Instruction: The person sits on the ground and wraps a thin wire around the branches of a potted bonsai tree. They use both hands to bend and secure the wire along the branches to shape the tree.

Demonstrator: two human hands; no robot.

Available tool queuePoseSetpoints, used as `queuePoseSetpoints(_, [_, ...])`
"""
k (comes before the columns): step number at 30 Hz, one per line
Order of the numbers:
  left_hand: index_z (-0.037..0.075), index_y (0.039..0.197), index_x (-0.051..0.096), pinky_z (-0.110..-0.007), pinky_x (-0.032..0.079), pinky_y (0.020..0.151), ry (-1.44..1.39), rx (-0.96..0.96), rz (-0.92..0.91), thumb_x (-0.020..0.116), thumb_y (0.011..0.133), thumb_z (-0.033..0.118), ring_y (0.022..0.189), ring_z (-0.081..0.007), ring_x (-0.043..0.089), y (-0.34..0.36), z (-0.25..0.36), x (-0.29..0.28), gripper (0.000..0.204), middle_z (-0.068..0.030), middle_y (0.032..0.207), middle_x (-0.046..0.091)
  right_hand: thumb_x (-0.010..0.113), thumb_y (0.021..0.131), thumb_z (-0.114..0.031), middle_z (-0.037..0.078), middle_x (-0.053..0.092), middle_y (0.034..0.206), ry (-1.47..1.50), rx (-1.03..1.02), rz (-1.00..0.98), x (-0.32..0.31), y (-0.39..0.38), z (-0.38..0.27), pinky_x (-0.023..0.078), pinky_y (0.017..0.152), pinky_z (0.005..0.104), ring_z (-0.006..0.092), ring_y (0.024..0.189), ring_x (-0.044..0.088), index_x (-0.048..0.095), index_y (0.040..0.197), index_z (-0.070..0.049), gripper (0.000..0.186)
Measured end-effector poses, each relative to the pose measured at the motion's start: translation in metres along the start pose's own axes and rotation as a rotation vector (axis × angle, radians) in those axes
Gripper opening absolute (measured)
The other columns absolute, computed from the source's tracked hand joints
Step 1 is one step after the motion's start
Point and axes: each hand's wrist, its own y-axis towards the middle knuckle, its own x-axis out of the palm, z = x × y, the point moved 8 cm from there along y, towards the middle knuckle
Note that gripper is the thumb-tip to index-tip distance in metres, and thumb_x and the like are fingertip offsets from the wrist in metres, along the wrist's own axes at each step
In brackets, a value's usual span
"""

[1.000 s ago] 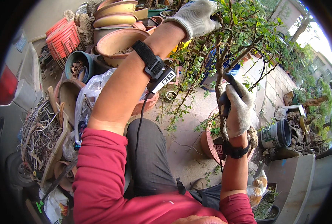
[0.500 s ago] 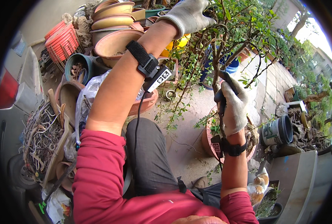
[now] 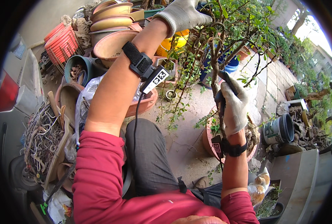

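At the left edge of the frame, a pale-rimmed tray (image 3: 59, 153) under a tangled heap of thin stems or roots (image 3: 41, 140), impossible to tell which. Toward the upper left, nested red baskets (image 3: 59, 43), contents hidden, then a teal pot (image 3: 70, 66) with brown litter (image 3: 78, 69) inside. Next, below a stack of shallow pots (image 3: 112, 18), a wide terracotta bowl (image 3: 108, 43) with a little soil (image 3: 117, 53) at the bottom. Closer to top centre, a yellow container (image 3: 180, 40), inside not visible.

At top centre, the gloved left hand (image 3: 182, 15), thumb stretched out toward the leafy small tree (image 3: 215, 69), other fingers mostly out of sight; cannot tell whether closed on anything. Probably best used to steady the crown. Right of centre, low beneath the tree, a terracotta pot (image 3: 207, 145). Above that, the gloved right hand (image 3: 235, 110), fingers curled firmly around a dark-handled tool (image 3: 229, 81), close alongside the trunk. Better to work slowly, without scraping, well clear of the left fingers. Farther right, a tipped white bucket (image 3: 272, 133) with a dark rim, contents unreadable.
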Motion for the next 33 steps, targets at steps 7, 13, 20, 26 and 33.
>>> queuePoseSetpoints(7, [-0.013, 0.122, 0.064, -0.036, 0.054, 0.090, -0.062, -0.141, -0.090, 0.084, 0.078, 0.025, 0.103, -0.0278, 0.070, 0.000, -0.020, 0.002, 0.062, -0.0267, 0.110, 0.073, 0.056, 0.101, -0.006, -0.003, 0.059, 0.068, -0.049, -0.007, -0.035, 0.001, 0.001, -0.013, 0.038, 0.051, 0.0205, 0.0048, 0.056, 0.052, 0.069, 0.127, 0.001, 0.031])
queuePoseSetpoints(13, [-0.015, 0.128, 0.061, -0.035, 0.053, 0.097, -0.016, -0.137, -0.057, 0.084, 0.078, 0.029, 0.112, -0.0316, 0.068, 0.001, -0.030, 0.006, 0.070, -0.0294, 0.120, 0.070, 0.056, 0.100, -0.006, -0.001, 0.064, 0.073, -0.048, -0.075, 0.034, 0.010, 0.001, -0.026, 0.043, 0.053, 0.0227, 0.0068, 0.059, 0.058, 0.062, 0.138, 0.002, 0.039])
queuePoseSetpoints(20, [-0.011, 0.126, 0.064, -0.036, 0.052, 0.098, 0.056, -0.135, -0.076, 0.083, 0.078, 0.029, 0.112, -0.0329, 0.068, 0.001, -0.030, 0.006, 0.065, -0.0287, 0.119, 0.069, 0.057, 0.101, -0.004, 0.004, 0.069, 0.087, -0.089, -0.137, 0.086, 0.014, 0.006, -0.037, 0.045, 0.055, 0.0214, 0.0058, 0.062, 0.058, 0.062, 0.139, 0.001, 0.039])
queuePoseSetpoints(26, [-0.009, 0.116, 0.068, -0.037, 0.056, 0.086, 0.129, -0.048, -0.058, 0.079, 0.079, 0.023, 0.094, -0.0323, 0.072, 0.003, -0.015, 0.001, 0.051, -0.0260, 0.098, 0.073, 0.057, 0.100, -0.002, 0.001, 0.068, 0.086, -0.223, -0.157, 0.086, 0.005, 0.009, -0.041, 0.047, 0.058, 0.0234, 0.0054, 0.064, 0.057, 0.067, 0.133, 0.001, 0.034])
queuePoseSetpoints(33, [-0.012, 0.130, 0.061, -0.036, 0.051, 0.102, 0.033, -0.051, -0.070, 0.083, 0.081, 0.029, 0.120, -0.0347, 0.064, -0.001, -0.025, 0.005, 0.068, -0.0311, 0.127, 0.065, 0.057, 0.100, -0.002, 0.009, 0.072, 0.099, -0.418, -0.293, 0.111, 0.005, 0.006, -0.057, 0.052, 0.076, 0.0276, 0.0120, 0.082, 0.065, 0.066, 0.131, 0.005, 0.033])
